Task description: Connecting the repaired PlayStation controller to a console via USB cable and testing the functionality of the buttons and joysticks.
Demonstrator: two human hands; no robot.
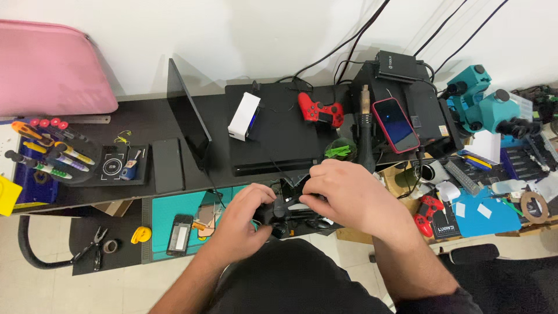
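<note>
- At the far left, a pink case (pixel 49 67) is lying against the wall, and a row of markers (pixel 49 152) is sitting on the desk (pixel 139 119) just near of it.
- Nearer you, pliers (pixel 93 247) and a yellow tape roll (pixel 140 235) are resting on the lower shelf, with a dark phone (pixel 180 234) lying on the teal mat (pixel 174 215) beside them.
- Your left hand (pixel 244 224) is gripping the left side of a black gamepad (pixel 290 212), fingers curled around it.
- The gamepad is sitting at the near edge of the desk, in the middle, between both hands and partly hidden by them.
- Your right hand (pixel 349 195) is covering the gamepad's right half, fingers bent down and pressing on its top.
- Beyond your hands, a black console (pixel 279 134) is carrying a white box (pixel 244 116) and a red gamepad (pixel 319 109).
- To the right, a pink-cased phone (pixel 396 124) is leaning on a black box (pixel 424 104).
- At the far right, a teal microscope (pixel 485 104) is standing.
</note>
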